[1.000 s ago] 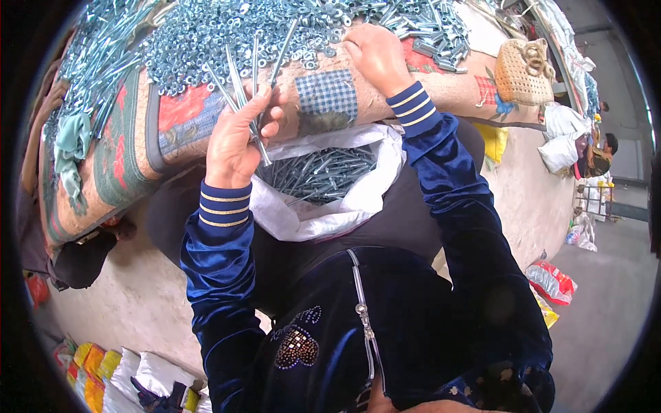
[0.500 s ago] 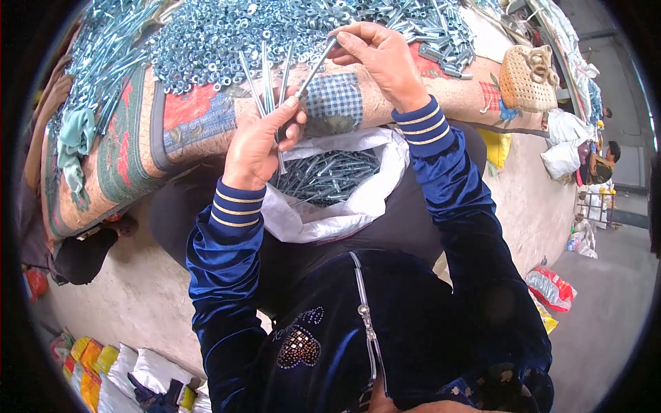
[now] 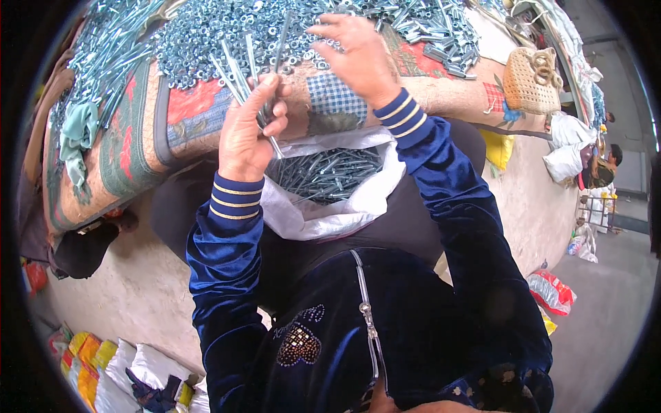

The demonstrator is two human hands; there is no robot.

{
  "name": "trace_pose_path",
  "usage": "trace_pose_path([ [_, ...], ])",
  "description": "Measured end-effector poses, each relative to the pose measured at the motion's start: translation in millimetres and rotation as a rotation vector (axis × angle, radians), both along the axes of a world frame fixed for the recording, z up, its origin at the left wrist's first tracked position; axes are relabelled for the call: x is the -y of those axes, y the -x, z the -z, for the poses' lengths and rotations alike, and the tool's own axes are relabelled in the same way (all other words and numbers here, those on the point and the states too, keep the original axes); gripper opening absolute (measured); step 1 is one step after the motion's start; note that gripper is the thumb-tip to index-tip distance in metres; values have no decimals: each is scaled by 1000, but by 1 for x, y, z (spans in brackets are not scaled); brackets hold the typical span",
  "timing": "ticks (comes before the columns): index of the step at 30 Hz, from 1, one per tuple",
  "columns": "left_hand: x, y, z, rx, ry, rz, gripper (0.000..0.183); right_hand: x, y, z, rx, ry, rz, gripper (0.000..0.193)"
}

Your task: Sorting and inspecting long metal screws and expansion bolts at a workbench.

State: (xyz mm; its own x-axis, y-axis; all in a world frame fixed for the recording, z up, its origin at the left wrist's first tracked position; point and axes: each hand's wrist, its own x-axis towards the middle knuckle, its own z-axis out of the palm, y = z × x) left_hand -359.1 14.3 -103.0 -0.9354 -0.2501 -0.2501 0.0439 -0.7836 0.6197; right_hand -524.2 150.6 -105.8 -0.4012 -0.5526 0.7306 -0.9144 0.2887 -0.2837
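My left hand [image 3: 249, 131] is closed around several long, thin metal bolts [image 3: 237, 72], which fan upward from the fingers, with one end poking out below the palm. My right hand [image 3: 354, 58] is raised to the right of them, fingers spread and a little blurred, holding nothing I can see. Beneath it and behind both hands lies a broad pile of small shiny nuts [image 3: 200, 51]. Between my knees, a white woven sack [image 3: 323, 228] stands with its mouth spread, holding many assembled-looking bolts [image 3: 327, 172].
A patchwork quilt [image 3: 131, 151] covers the work surface. Long rods [image 3: 110, 55] lie at left beside a teal cloth [image 3: 79, 134] and another person's hand [image 3: 62, 81]. Metal sleeves [image 3: 447, 41] are heaped at right, near a woven basket [image 3: 530, 82]. Filled sacks [image 3: 151, 368] sit on the floor.
My right hand has let go of the bolt it was pinching beside the left hand and opened, shifting slightly left. My left hand has moved a little left and up with its bolts.
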Motion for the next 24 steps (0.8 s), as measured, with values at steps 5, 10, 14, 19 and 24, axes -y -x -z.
trace_pose_path([
  [5,11,0,6,-10,-10,-72,14,25,-20,6,-281,-263,36,9],
  [10,8,-2,-2,60,98,-43,16,20,-12,-4,-250,-176,74,7],
  [14,2,-3,-6,60,129,60,18,-2,2,-24,996,254,-258,10],
  [19,0,-3,-1,35,112,107,18,-14,2,-31,1233,369,-509,15],
  [24,-5,-3,-4,83,167,84,19,-23,7,-33,1260,395,-522,15],
])
